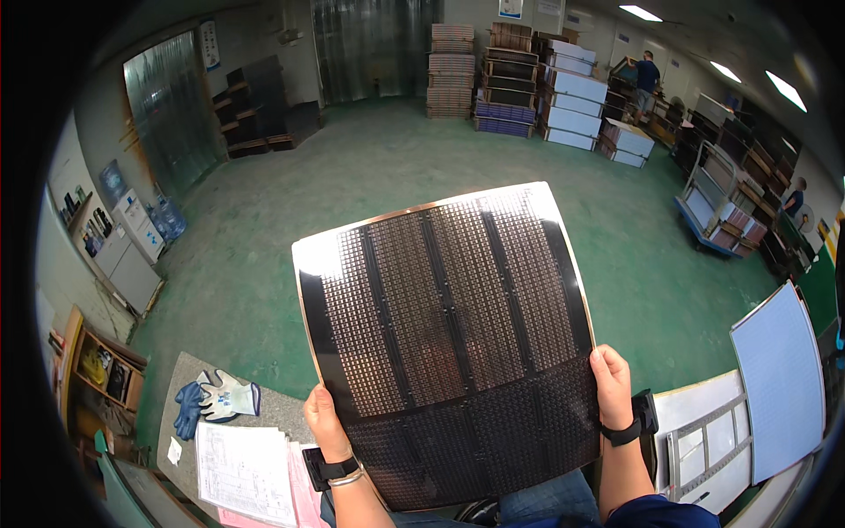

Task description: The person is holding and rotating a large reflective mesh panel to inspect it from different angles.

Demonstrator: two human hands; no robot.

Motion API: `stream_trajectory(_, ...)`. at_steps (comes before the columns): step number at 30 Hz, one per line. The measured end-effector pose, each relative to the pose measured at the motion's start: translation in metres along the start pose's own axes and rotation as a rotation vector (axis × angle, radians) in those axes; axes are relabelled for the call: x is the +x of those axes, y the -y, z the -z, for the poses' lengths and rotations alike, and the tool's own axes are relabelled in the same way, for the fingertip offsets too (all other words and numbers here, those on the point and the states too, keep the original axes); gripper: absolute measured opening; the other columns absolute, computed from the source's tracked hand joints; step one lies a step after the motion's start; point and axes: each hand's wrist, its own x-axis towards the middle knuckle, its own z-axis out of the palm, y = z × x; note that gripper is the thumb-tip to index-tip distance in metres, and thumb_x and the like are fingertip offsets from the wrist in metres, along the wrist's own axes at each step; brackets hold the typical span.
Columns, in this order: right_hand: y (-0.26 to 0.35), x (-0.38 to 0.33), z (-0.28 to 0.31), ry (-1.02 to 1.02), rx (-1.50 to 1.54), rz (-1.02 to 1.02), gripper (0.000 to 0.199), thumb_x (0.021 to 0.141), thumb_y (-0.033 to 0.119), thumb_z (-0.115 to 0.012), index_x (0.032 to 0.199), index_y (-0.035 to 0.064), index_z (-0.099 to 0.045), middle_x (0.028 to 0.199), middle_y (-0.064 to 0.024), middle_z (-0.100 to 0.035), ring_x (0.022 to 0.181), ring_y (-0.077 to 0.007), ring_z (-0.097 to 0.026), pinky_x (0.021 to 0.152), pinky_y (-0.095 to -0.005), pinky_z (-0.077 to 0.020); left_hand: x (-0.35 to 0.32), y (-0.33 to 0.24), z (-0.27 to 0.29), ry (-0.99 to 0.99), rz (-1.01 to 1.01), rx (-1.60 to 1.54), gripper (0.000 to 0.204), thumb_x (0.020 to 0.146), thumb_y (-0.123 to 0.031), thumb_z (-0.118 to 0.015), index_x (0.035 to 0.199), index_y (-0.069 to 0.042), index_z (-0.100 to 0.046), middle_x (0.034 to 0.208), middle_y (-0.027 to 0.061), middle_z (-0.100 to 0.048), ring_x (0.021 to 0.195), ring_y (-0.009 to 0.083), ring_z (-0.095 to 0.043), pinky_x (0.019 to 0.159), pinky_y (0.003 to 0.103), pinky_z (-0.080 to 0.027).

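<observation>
Between my two hands I hold up a large dark circuit board panel [449, 299], tilted, with a copper-coloured rim and a grid of small shiny pads in several long strips. Light glares off its two far corners, and its lower part looks darker. My left hand [326, 426] grips the left edge, thumb on the face and fingers hidden behind. On the right edge my right hand [612, 387] pinches the panel the same way, slightly higher. Each wrist carries a black strap with a small box.
At lower left a grey table [180, 383] bears work gloves [227, 396] and printed papers [242, 471]. A metal frame [709, 449] and a light blue board [779, 383] lie at right. Farther off are stacked panels [572, 92], a loaded trolley [704, 202] and a person [647, 79].
</observation>
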Motion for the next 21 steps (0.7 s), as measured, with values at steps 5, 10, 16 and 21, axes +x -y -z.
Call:
stream_trajectory(5,-0.002,0.006,-0.008,0.046,-0.061,0.102,0.017,0.093,0.015,-0.051,0.101,0.0000,-0.053,0.084,0.0055,-0.050,0.075,-0.0027,-0.044,0.069,-0.0185,-0.0371,0.008,0.013,0.015,0.065,-0.044,0.075,0.037,0.095,-0.034,-0.048,0.071,-0.006,-0.048,0.069,-0.0082,-0.044,0.064,0.0031,-0.035,0.056,0.021,-0.029)
stream_trajectory(10,0.005,0.004,-0.016,0.114,-0.051,0.160,0.032,0.093,0.009,-0.048,0.122,-0.0046,-0.042,0.109,-0.0047,-0.054,0.100,-0.0095,-0.051,0.090,-0.0252,-0.0390,0.005,0.003,0.004,0.031,-0.054,0.085,0.038,0.094,-0.034,-0.049,0.067,-0.009,-0.044,0.066,-0.0099,-0.039,0.063,0.0025,-0.032,0.055,0.020,-0.026)
stream_trajectory(16,0.002,0.005,-0.015,0.128,-0.085,0.174,0.033,0.092,0.006,-0.046,0.123,-0.0049,-0.041,0.114,-0.0075,-0.053,0.105,-0.0125,-0.050,0.095,-0.0266,-0.0362,0.006,0.002,0.007,0.069,-0.062,0.119,0.039,0.093,-0.032,-0.053,0.064,-0.008,-0.043,0.064,-0.0101,-0.038,0.060,0.0022,-0.029,0.052,0.021,-0.023)
stream_trajectory(21,-0.001,0.006,-0.014,0.120,-0.082,0.148,0.030,0.092,0.007,-0.046,0.121,-0.0036,-0.043,0.109,-0.0048,-0.053,0.100,-0.0105,-0.050,0.091,-0.0249,-0.0376,0.005,-0.003,0.002,0.071,-0.024,0.051,0.036,0.092,-0.028,-0.055,0.066,-0.005,-0.046,0.064,-0.0098,-0.040,0.060,0.0021,-0.031,0.051,0.021,-0.025)
